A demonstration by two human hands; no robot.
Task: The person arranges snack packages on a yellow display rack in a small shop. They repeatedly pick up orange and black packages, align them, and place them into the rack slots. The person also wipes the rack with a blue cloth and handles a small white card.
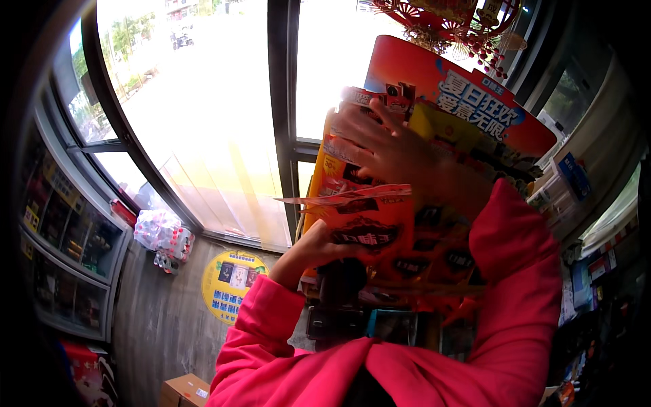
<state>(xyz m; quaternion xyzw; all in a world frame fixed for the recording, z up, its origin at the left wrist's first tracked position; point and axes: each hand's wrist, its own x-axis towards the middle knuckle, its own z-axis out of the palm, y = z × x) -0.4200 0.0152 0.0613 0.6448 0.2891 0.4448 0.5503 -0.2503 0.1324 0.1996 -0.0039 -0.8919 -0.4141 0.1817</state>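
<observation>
My left hand grips a small stack of flat red-orange packets by its lower left side; their faces bear writing and a dark emblem. Over the upper left of a display rack, my right hand is blurred, with its fingers spread and nothing seen in its grasp. Whether its fingertips touch the red packages behind them I cannot tell. The rack has a red printed header board at its top. Yellow packaging shows right of my right hand, and more red packets sit lower down, partly in shadow.
Glass doors with a dark frame stand at the left and ahead. A plastic-wrapped bottle pack and a round yellow floor sticker are on the wood-look floor. A glass-fronted cabinet lines the left; a cardboard box sits lower left.
</observation>
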